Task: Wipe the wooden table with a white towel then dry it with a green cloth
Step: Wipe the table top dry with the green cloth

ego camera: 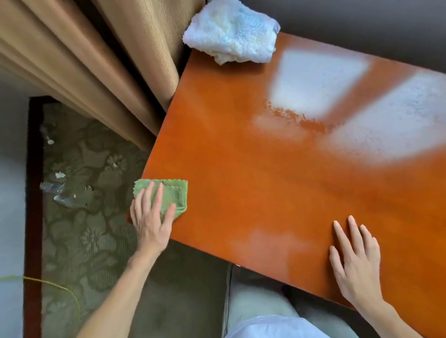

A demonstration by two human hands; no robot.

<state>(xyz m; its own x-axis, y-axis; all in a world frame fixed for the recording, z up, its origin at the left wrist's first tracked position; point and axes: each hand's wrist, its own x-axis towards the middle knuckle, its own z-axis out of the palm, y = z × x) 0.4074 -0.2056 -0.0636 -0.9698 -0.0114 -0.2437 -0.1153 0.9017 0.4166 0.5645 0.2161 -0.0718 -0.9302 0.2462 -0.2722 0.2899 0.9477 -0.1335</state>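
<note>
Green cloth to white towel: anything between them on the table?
Head view: only bare wooden table separates green cloth from white towel.

Wooden table [288,189]: glossy orange-brown, faint darker grain streaks, pale whitish reflection patches across the far and right parts. White towel [231,31]: white terry with a few yellowish tinges. Green cloth [169,191]: light green, plain, zigzag-cut edge. Curtain [86,51]: tan/beige with fine ribbed lines along its folds. Carpet [85,240]: muted olive-grey with a darker floral pattern, bordered by a dark red-brown wooden strip [31,232]. Cord [60,287] on the floor: yellow-green. Wall [363,0] behind the table: plain grey.
</note>
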